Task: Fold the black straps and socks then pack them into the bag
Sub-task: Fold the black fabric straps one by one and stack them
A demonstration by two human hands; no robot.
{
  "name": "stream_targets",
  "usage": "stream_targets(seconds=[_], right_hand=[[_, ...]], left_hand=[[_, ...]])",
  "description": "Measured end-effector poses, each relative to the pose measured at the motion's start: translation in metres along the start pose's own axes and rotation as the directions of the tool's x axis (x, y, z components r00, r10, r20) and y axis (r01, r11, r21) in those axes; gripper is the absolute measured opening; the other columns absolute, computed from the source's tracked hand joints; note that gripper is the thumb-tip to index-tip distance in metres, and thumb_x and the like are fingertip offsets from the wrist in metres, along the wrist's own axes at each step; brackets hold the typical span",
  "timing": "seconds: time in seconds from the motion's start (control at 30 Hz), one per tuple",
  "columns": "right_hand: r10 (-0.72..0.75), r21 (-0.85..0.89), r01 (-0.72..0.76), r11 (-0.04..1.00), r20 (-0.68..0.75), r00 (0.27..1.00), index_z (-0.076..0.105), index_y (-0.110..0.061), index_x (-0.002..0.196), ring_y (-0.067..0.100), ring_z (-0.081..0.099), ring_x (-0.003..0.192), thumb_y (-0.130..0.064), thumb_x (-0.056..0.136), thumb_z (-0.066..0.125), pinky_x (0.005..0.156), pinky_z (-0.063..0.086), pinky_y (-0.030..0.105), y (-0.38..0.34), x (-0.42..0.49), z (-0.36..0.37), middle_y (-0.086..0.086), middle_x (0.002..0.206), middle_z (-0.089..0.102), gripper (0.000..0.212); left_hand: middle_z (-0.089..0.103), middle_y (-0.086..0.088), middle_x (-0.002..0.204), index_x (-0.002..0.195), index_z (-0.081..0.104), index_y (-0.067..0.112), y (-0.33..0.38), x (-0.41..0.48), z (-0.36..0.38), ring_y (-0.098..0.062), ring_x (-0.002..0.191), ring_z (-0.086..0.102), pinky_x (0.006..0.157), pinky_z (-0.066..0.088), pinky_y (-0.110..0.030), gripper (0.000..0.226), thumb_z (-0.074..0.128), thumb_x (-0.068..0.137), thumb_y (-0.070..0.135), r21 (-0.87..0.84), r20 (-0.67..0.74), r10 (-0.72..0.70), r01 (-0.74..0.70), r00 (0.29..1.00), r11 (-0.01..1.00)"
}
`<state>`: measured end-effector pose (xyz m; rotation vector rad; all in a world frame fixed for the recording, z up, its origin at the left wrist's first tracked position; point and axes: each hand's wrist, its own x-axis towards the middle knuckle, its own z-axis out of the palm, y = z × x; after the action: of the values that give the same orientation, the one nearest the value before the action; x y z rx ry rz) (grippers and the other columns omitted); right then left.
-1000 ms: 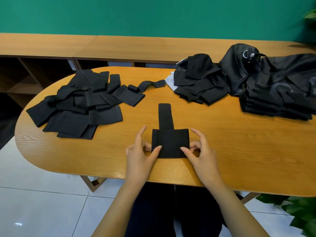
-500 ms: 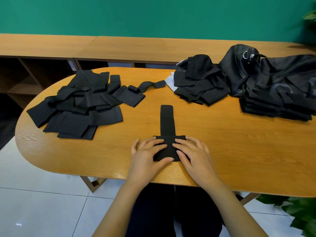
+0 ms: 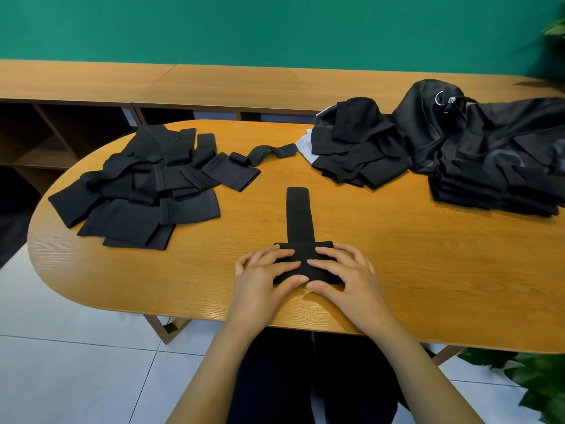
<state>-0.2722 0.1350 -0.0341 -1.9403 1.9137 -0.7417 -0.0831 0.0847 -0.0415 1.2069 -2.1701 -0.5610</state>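
Two hands press on the black strap (image 3: 301, 259) in the head view. One second earlier, the left hand (image 3: 260, 278) and right hand (image 3: 347, 278) pinched the near corners of the strap's wide section, which lay open and flat. That section is now folded over on itself into a shorter band, and both hands have moved on top of it. The narrow tail (image 3: 298, 214) has stayed in place, pointing toward the far edge of the table (image 3: 412, 270).

Surroundings:
- A loose pile of unfolded straps (image 3: 137, 191) occupies the left end of the table.
- A single curled strap (image 3: 266, 153) lies near the far edge, between that pile and a heap of black fabric pieces (image 3: 357, 148).
- The black bag (image 3: 489, 139) lies at the far right corner, with a stack of folded pieces (image 3: 489, 194) against its near side.

Fingers: on both hands they are extended, slightly spread, and pressed down on the folded band. The two sets of fingertips nearly meet over the band's middle. The band lies directly beneath them, at the middle of the near edge, and the hands cover its left and right ends.
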Motion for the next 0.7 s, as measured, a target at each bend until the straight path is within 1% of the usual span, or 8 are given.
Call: stream_targets(seconds=[0.1, 0.17, 0.27, 0.37, 0.43, 0.5, 0.57, 0.7], right_hand=[[-0.012, -0.001, 0.012, 1.0, -0.029, 1.0, 0.061, -0.047, 0.122, -0.006, 0.017, 0.131, -0.072, 0.073, 0.051, 0.106, 0.01, 0.022, 0.0004, -0.0003, 0.0011, -0.037, 0.132, 0.037, 0.056], [-0.024, 0.019, 0.025, 1.0, -0.059, 0.998, 0.064, -0.045, 0.118, -0.005, 0.02, 0.13, -0.071, 0.073, 0.049, 0.105, 0.012, 0.022, 0.0012, -0.0008, 0.0017, -0.036, 0.129, 0.041, 0.054], [-0.015, 0.062, 0.02, 0.998, -0.079, 0.997, 0.068, -0.045, 0.11, -0.001, 0.026, 0.13, -0.06, 0.081, 0.055, 0.105, 0.015, 0.024, 0.0027, -0.0015, 0.0021, -0.032, 0.126, 0.048, 0.034], [-0.006, 0.082, 0.014, 0.997, -0.096, 0.995, 0.07, -0.044, 0.103, 0.001, 0.029, 0.128, -0.046, 0.087, 0.06, 0.102, 0.016, 0.022, 0.0048, -0.001, 0.0028, -0.032, 0.123, 0.052, 0.019], [0.001, 0.097, 0.009, 0.995, -0.096, 0.995, 0.069, -0.044, 0.1, 0.001, 0.03, 0.127, -0.048, 0.087, 0.057, 0.101, 0.015, 0.019, 0.0051, -0.0003, 0.0024, -0.036, 0.12, 0.05, 0.018], [0.002, 0.122, 0.009, 0.993, -0.097, 0.995, 0.069, -0.044, 0.098, -0.001, 0.03, 0.126, -0.056, 0.084, 0.049, 0.099, 0.015, 0.017, 0.0053, -0.0001, 0.002, -0.038, 0.117, 0.05, 0.027], [0.004, 0.147, 0.013, 0.989, -0.111, 0.994, 0.07, -0.041, 0.097, -0.001, 0.032, 0.124, -0.058, 0.082, 0.046, 0.099, 0.014, 0.014, 0.0058, -0.0005, 0.0015, -0.038, 0.117, 0.051, 0.033], [0.046, 0.193, -0.027, 0.981, -0.095, 0.994, 0.069, -0.04, 0.103, -0.001, 0.034, 0.125, -0.042, 0.089, 0.059, 0.098, 0.01, 0.005, 0.0065, -0.0005, 0.0005, -0.038, 0.115, 0.054, 0.018]], left_hand=[[0.058, 0.022, 0.128, 0.112, 0.071, 0.035, -0.0011, -0.0003, 0.0012, 0.006, 0.128, 0.034, 0.106, 0.016, -0.031, 0.057, 0.038, 0.081, 0.07, -0.022, -0.024, -0.003, 0.002, 1.0, 1.0], [0.059, 0.023, 0.125, 0.108, 0.072, 0.036, -0.0008, -0.0006, 0.0015, 0.006, 0.126, 0.036, 0.105, 0.018, -0.033, 0.053, 0.04, 0.081, 0.068, -0.032, -0.034, -0.002, 0.001, 0.999, 0.999], [0.059, 0.024, 0.121, 0.104, 0.073, 0.037, -0.0009, -0.0005, 0.001, 0.006, 0.123, 0.038, 0.106, 0.02, -0.035, 0.051, 0.042, 0.082, 0.071, -0.04, -0.046, -0.01, 0.008, 0.999, 0.999], [0.057, 0.027, 0.122, 0.103, 0.073, 0.037, -0.0017, -0.0006, 0.0003, 0.007, 0.121, 0.036, 0.105, 0.019, -0.032, 0.054, 0.046, 0.077, 0.076, -0.045, -0.058, -0.008, 0.005, 0.998, 0.999], [0.054, 0.029, 0.123, 0.107, 0.071, 0.037, -0.0016, -0.0005, -0.0001, 0.008, 0.121, 0.034, 0.103, 0.017, -0.028, 0.058, 0.048, 0.072, 0.078, -0.047, -0.061, -0.015, 0.012, 0.998, 0.999], [0.053, 0.029, 0.123, 0.11, 0.07, 0.037, -0.0011, -0.0006, -0.0005, 0.007, 0.12, 0.033, 0.102, 0.017, -0.027, 0.059, 0.052, 0.07, 0.078, -0.044, -0.058, -0.026, 0.023, 0.998, 0.999], [0.053, 0.028, 0.123, 0.112, 0.07, 0.037, -0.001, -0.0002, -0.0008, 0.005, 0.119, 0.034, 0.102, 0.018, -0.029, 0.053, 0.062, 0.071, 0.07, -0.03, -0.057, -0.032, 0.03, 0.998, 0.999], [0.055, 0.026, 0.123, 0.109, 0.072, 0.035, -0.0023, 0.0005, -0.0006, 0.002, 0.118, 0.035, 0.101, 0.019, -0.03, 0.035, 0.071, 0.077, 0.049, -0.022, -0.04, -0.025, 0.024, 0.999, 0.999]])
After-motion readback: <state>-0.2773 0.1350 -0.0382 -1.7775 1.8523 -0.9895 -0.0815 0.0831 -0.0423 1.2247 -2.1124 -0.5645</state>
